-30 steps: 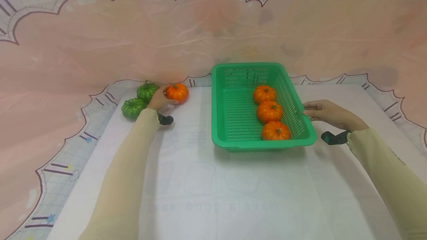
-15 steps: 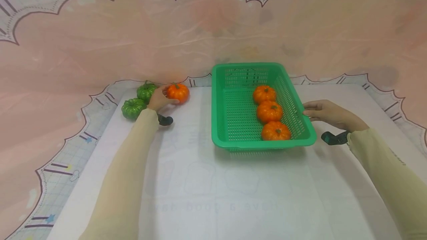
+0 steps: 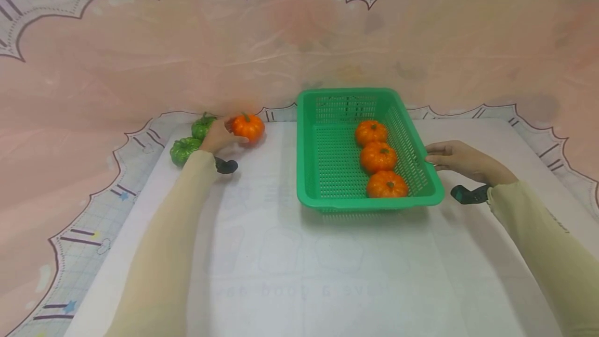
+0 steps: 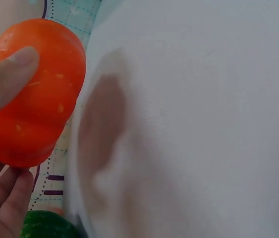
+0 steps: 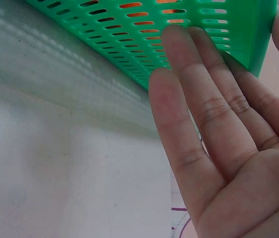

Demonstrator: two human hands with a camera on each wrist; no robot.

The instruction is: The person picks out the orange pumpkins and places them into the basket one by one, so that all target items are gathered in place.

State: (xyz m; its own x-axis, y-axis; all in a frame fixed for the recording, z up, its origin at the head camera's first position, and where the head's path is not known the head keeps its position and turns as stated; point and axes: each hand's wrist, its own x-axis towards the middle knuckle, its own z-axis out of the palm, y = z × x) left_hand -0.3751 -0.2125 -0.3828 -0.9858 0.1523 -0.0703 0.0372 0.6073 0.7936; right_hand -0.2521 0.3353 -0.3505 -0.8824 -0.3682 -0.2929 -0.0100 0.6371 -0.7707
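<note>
My left hand (image 3: 221, 136) holds an orange pumpkin (image 3: 249, 128) at the back left of the table. In the left wrist view its thumb lies across the pumpkin (image 4: 55, 94), with fingers at the lower side. Beside that hand are two green pumpkins (image 3: 183, 151), partly covered by the hand and sleeve. My right hand (image 3: 468, 161) is at the right rim of a green basket (image 3: 369, 203). In the right wrist view, fingers (image 5: 213, 109) lie nearly straight against the slotted wall, with the thumb at the rim. Three orange pumpkins (image 3: 378, 157) sit in a row inside the basket.
A white cloth with faint printing covers the table (image 3: 262, 254). Behind it hangs a pink patterned cloth (image 3: 210, 56), which also runs along the left and right edges. The basket's left half shows its bare slotted floor.
My left hand has shifted slightly left and up, and the orange pumpkin it holds has risen a little. The right hand and the basket stay where they were.
</note>
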